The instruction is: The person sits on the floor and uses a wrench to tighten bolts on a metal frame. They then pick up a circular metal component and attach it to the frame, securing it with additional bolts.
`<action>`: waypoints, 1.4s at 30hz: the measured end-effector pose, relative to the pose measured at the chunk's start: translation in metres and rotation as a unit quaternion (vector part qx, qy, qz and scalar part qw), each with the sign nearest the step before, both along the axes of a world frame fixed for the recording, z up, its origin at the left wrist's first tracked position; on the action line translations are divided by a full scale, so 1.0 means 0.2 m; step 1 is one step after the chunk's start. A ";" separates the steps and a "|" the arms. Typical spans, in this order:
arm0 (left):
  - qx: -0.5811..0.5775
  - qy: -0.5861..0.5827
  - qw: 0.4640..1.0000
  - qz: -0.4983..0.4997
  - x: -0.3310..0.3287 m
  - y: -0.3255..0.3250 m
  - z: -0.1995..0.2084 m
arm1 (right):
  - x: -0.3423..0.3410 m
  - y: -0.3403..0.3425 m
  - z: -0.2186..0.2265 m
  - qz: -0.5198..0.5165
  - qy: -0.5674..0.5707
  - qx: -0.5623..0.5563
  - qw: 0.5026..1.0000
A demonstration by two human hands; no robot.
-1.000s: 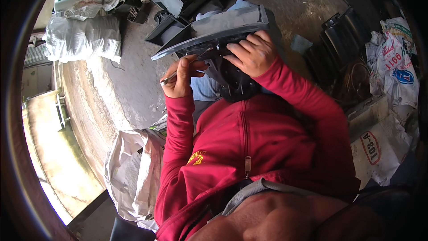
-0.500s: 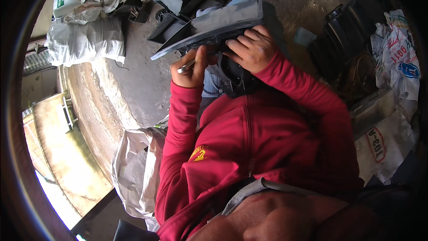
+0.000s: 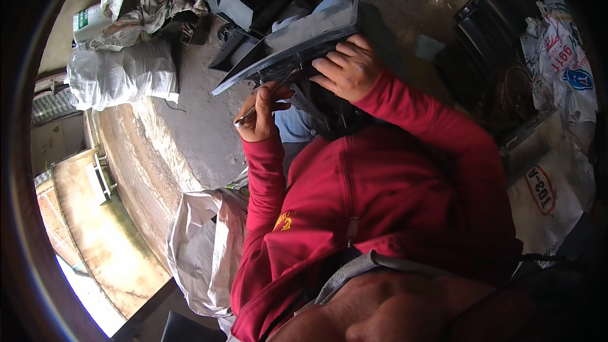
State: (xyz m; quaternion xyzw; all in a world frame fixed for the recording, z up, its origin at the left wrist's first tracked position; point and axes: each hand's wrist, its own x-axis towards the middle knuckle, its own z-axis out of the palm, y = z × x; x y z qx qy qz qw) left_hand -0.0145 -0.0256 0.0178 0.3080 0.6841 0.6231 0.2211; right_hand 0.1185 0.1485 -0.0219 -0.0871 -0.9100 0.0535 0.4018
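Note:
A dark plastic housing (image 3: 310,38) with a long curved edge and a grey, dusty-looking face is tilted in front of my chest. My right hand (image 3: 348,68) has its fingers closed over the near edge of this housing. Just to the left, my left hand (image 3: 258,114) pinches a slim metal hand tool (image 3: 248,116). Its shiny butt end sticks out below the thumb, and its shaft points up toward the housing's underside. Where the tip ends is too dark to make out. Beneath the housing hang black parts (image 3: 326,107), partly shaded.
Black box-like casings (image 3: 231,6) are piled beyond the housing. A clear plastic-wrapped bundle (image 3: 123,73) lies at the far left, a white sack (image 3: 206,247) by my left elbow. At right stand black panels (image 3: 491,28) and a printed white bag (image 3: 560,57).
My left hand has turned and dropped slightly down and left, showing more of the tool's length. My right hand keeps its grip. The whole view has shifted a little.

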 end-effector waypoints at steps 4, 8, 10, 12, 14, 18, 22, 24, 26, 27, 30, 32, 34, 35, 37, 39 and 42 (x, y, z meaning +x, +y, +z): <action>-0.041 0.269 0.962 -0.023 0.06 0.05 0.02 | -0.02 -0.01 0.00 0.002 0.021 -0.020 1.000; -0.131 0.458 0.879 -0.029 0.12 0.16 0.14 | -0.01 -0.01 0.01 0.012 0.015 -0.033 0.999; -0.160 0.451 0.877 -0.036 0.11 0.19 0.14 | 0.00 -0.02 0.00 0.009 0.001 -0.031 0.999; -0.179 0.429 0.884 -0.046 0.08 0.19 0.12 | 0.00 0.00 -0.01 -0.002 0.002 -0.021 1.000; -0.132 0.192 0.972 -0.042 0.05 0.13 0.08 | 0.01 0.00 0.00 -0.003 -0.006 -0.015 1.000; -0.065 0.022 0.997 -0.022 0.02 0.04 -0.03 | 0.00 -0.01 -0.02 0.001 0.001 -0.008 1.000; -0.008 -0.121 0.993 -0.007 -0.07 0.02 -0.14 | -0.02 -0.01 -0.02 0.008 0.009 -0.010 1.000; -0.001 -0.132 0.991 0.003 -0.12 0.01 -0.22 | -0.02 -0.01 -0.02 0.004 -0.001 -0.006 1.000; 0.015 -0.125 0.992 0.009 -0.14 0.03 -0.23 | -0.01 0.00 -0.02 0.000 -0.001 -0.003 1.000; 0.026 -0.112 0.993 0.011 -0.12 0.04 -0.20 | 0.00 0.01 -0.01 -0.003 0.004 -0.003 1.000; 0.052 -0.040 0.998 0.022 -0.02 0.02 -0.07 | 0.01 0.01 -0.02 -0.005 0.010 -0.005 1.000; 0.014 0.047 0.998 0.026 0.02 0.02 0.01 | -0.01 0.01 0.00 -0.001 0.003 -0.009 1.000; -0.005 0.151 0.988 -0.001 0.04 0.04 0.00 | -0.01 0.01 0.00 -0.001 0.004 -0.012 1.000; -0.020 0.221 0.975 -0.002 0.05 0.05 0.00 | 0.00 0.00 0.00 -0.005 0.000 -0.015 1.000; -0.043 0.396 0.917 0.005 0.07 0.08 0.01 | 0.00 -0.01 0.00 -0.004 -0.002 -0.021 1.000; -0.080 0.465 0.882 -0.001 0.09 0.12 0.06 | 0.00 -0.01 0.01 0.008 -0.004 -0.028 1.000; -0.155 0.524 0.838 -0.011 0.11 0.21 0.11 | -0.01 -0.01 -0.01 0.015 0.031 -0.035 0.999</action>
